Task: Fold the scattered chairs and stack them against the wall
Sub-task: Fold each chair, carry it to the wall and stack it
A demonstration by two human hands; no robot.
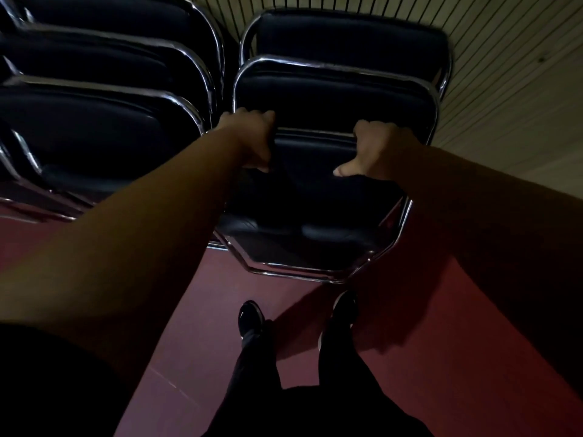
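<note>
Plainly, the fingers of the left hand (249, 137) and the right hand (381, 146) are clenched over the top bar of a folded chair (315, 212), one at each corner, with the right thumb pointing inward. The chair runs lengthwise from the hands down toward the red floor (220, 310), its lower frame just ahead of the shoes (250, 316). Directly beyond the knuckles the right-hand stack (334, 89) leans on the ribbed wall (492, 74); a fuller stack (94, 121) stands to its left. Both hands are equally near, so a straight push forward should seat it.
</note>
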